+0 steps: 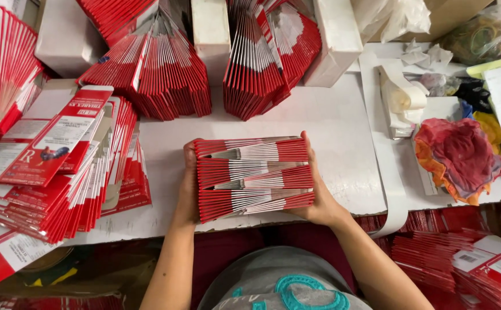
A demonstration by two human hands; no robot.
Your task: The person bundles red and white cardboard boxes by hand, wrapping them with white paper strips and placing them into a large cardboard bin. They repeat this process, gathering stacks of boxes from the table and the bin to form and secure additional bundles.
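A thick bundle of flattened red-and-white cartons (254,178) stands on edge at the front of the white table (342,149). My left hand (189,189) presses against the bundle's left end, fingers mostly hidden behind it. My right hand (318,192) clamps the right end, thumb side up along the edge. Both hands squeeze the bundle between them.
Fanned stacks of the same red cartons lie at the left (61,172) and at the back (164,74), (268,57), between white boxes (210,28). A red-orange crumpled cloth (460,158), tape scraps and a bag of rubber bands (480,34) sit right. More cartons (463,264) lie below the table edge.
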